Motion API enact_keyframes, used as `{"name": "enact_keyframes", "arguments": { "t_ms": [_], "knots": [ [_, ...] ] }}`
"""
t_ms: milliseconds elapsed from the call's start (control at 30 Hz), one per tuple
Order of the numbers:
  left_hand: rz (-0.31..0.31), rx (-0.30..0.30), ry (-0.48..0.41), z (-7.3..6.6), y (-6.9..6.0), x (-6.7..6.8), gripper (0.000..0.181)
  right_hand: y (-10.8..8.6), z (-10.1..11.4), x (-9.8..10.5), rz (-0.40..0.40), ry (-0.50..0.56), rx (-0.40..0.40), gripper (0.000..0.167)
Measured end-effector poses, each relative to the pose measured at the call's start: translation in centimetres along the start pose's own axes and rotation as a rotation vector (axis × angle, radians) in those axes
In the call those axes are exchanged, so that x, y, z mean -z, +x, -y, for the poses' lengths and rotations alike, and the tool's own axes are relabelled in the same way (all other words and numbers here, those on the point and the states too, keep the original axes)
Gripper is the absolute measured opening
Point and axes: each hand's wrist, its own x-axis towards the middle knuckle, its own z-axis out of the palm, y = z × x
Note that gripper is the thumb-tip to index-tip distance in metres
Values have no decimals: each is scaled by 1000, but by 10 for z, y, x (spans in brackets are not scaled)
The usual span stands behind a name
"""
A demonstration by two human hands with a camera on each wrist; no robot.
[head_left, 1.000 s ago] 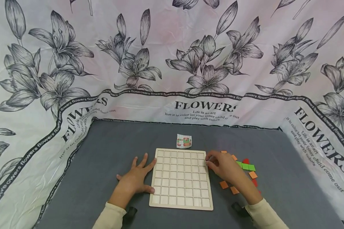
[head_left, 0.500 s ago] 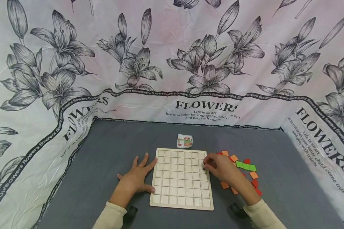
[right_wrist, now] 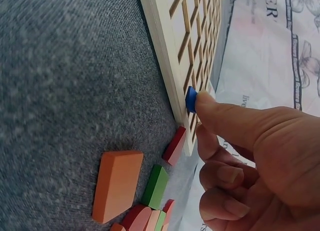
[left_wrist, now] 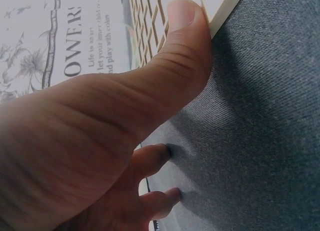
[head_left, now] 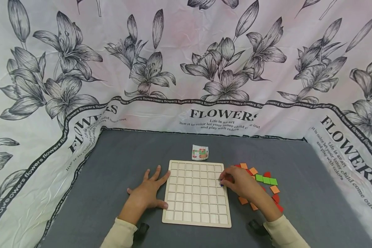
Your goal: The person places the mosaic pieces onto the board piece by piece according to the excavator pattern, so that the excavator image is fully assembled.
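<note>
A pale wooden grid board (head_left: 196, 193) lies flat on the grey cloth, its square cells bare in the head view. My left hand (head_left: 147, 193) is spread at the board's left side; in the left wrist view the thumb (left_wrist: 182, 21) rests on the board's edge. Over the board's right border, my right hand (head_left: 240, 181) pinches a small blue piece (right_wrist: 191, 99) between thumb and fingers, at a cell of the right column. Whether the piece sits fully in the cell cannot be seen. The other right fingers are curled under.
Right of the board lie loose pieces: green squares (head_left: 266, 179), orange squares (head_left: 274, 189) and red pieces (head_left: 276, 198), some hidden behind the right hand. A small printed pattern card (head_left: 200, 152) lies beyond the board. A flower-print cloth (head_left: 223, 79) hangs behind.
My right hand has moved slightly left and down from the board's right edge onto its right column, and the blue piece now shows under the fingers. The left hand stays in place.
</note>
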Motion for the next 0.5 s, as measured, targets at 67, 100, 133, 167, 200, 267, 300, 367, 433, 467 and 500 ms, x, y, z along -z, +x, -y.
{"name": "enact_keyframes", "arguments": {
  "t_ms": [67,100,133,167,200,267,300,367,433,467,500],
  "knots": [
    [0,0,-1,0,0,0,117,1,0,0,0,-8,-7,10],
    [1,-1,-2,0,0,0,116,1,0,0,1,-11,-11,10],
    [2,0,-3,0,0,0,116,1,-1,0,0,-14,-14,10],
    [4,1,-5,0,0,1,116,1,-1,0,-1,-17,-17,10],
    [6,2,-6,0,0,1,116,1,-1,-1,-1,-21,-19,11],
    [11,7,-6,0,0,1,116,1,0,-1,2,-24,-21,11],
    [14,10,-6,0,0,1,116,1,0,-1,5,-24,-21,11],
    [16,13,-5,0,0,1,117,0,0,-1,10,-23,-21,11],
    [16,15,-4,0,0,1,117,0,0,-1,15,-22,-23,11],
    [17,15,-3,0,0,1,117,0,0,-1,14,-24,-20,11],
    [16,15,-3,0,1,0,117,0,0,-1,14,-25,-17,10]
  ]
}}
